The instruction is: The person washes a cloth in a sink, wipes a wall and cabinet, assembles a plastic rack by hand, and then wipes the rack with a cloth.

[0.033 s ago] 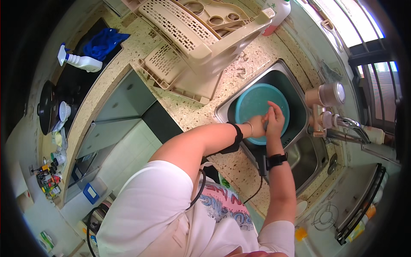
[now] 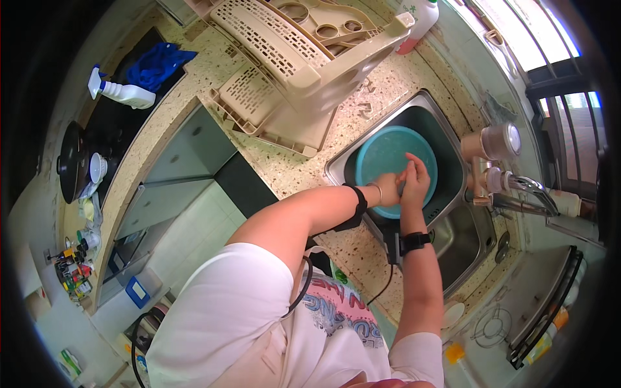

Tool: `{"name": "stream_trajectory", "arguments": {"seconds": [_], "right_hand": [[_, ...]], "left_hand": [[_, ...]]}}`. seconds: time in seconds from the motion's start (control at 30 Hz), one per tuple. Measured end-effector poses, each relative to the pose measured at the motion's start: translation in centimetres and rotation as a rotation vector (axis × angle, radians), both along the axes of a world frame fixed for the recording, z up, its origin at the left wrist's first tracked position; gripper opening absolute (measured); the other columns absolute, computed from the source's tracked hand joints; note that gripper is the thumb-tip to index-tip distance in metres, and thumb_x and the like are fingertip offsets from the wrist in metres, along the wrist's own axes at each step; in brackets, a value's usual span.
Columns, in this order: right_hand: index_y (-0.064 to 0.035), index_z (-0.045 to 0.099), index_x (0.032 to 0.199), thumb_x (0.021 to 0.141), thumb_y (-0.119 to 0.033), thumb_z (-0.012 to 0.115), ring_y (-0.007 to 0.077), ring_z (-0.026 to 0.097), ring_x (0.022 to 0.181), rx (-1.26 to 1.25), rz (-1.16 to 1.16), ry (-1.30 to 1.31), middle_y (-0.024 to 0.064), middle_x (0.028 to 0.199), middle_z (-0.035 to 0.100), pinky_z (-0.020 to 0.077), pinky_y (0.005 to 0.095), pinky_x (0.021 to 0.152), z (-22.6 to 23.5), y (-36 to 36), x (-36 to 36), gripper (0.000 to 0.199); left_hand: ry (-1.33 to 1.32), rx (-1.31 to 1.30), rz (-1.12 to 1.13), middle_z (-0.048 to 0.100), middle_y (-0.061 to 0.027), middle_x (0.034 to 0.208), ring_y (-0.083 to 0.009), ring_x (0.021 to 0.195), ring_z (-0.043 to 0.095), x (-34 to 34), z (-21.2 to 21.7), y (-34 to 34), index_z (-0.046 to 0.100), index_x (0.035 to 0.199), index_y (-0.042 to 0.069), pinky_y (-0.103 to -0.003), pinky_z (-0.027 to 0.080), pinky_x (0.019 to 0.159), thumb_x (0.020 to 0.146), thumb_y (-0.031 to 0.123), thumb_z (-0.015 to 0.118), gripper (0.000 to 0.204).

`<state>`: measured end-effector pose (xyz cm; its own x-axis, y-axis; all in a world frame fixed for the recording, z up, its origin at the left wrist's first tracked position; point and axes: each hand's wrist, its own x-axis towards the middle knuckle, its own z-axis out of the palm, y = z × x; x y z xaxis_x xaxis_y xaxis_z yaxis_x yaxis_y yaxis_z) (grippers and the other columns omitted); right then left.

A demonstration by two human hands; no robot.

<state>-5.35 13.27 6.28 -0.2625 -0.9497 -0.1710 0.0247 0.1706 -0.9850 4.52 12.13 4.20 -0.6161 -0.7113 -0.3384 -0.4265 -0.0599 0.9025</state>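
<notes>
Over a round teal basin (image 2: 388, 149) set in the steel sink, my two hands meet. My left hand (image 2: 387, 190) is closed in a fist, a bracelet on its wrist. Pressed against it is my right hand (image 2: 415, 182), its fingers bent and held together. A small greyish bit of something (image 2: 401, 188) shows between the hands; most of it is hidden, so I cannot tell what it is. A dark strap with a small box and cable sits on each forearm.
A large beige plastic dish rack (image 2: 278, 58) stands on the speckled counter (image 2: 278, 171) beyond the sink. To the right are the faucet (image 2: 527, 187) and a second steel basin (image 2: 456, 242). A white spray bottle (image 2: 126, 94) and blue cloth (image 2: 152, 68) lie at far left.
My right forearm and its strap have shifted slightly to the left. Both hands stay together over the basin.
</notes>
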Motion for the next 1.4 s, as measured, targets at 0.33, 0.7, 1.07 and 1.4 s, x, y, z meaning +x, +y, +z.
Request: {"name": "stream_trajectory", "arguments": {"seconds": [0.33, 0.7, 1.07, 1.4], "right_hand": [[0.0005, 0.056, 0.102, 0.095, -0.01, 0.044, 0.011, 0.043, 0.048, -0.072, -0.634, -0.375, 0.0015, 0.059, 0.045, 0.0398, 0.0259, 0.047, -2.0, 2.5, 2.4, 0.018], [-0.004, 0.051, 0.118, 0.093, -0.016, 0.051, 0.0173, 0.054, 0.095, -0.099, -0.588, -0.416, 0.0085, 0.102, 0.055, 0.0417, 0.0316, 0.084, 1.7, 5.9, -4.4, 0.028], [0.0004, 0.051, 0.124, 0.081, -0.009, 0.062, 0.0134, 0.052, 0.103, -0.119, 0.288, -0.058, 0.008, 0.114, 0.057, 0.0434, 0.0267, 0.085, 8.4, 11.4, -1.1, 0.046], [0.0041, 0.061, 0.082, 0.077, 0.002, 0.057, 0.0127, 0.054, 0.074, -0.27, 0.685, 0.246, 0.007, 0.079, 0.059, 0.0412, 0.0239, 0.066, 16.1, 11.9, 14.3, 0.007]], "left_hand": [[-0.343, -0.328, -0.252, 0.066, -0.0139, 0.094, -0.031, 0.09, 0.063, 1.1, -0.5, 0.2, 0.057, 0.098, 0.009, -0.04, 0.05, 0.076, 0.068, 0.032, 0.07, 0.04], [-0.372, -0.339, -0.043, 0.056, -0.0236, 0.112, -0.0363, 0.105, 0.057, 1.4, 6.2, 0.1, 0.044, 0.116, -0.005, -0.038, 0.05, 0.081, 0.064, 0.023, 0.074, 0.066], [0.266, -0.488, -0.043, 0.058, -0.013, 0.071, -0.0229, 0.065, 0.057, 6.8, 13.8, 4.5, 0.058, 0.094, 0.002, -0.033, 0.045, 0.061, 0.07, 0.017, 0.074, 0.032], [0.226, -0.259, 0.163, 0.043, 0.0046, 0.061, -0.0039, 0.056, 0.037, 32.0, 19.9, 13.5, 0.063, 0.092, 0.005, -0.024, 0.029, 0.05, 0.074, 0.019, 0.076, 0.026]]}}
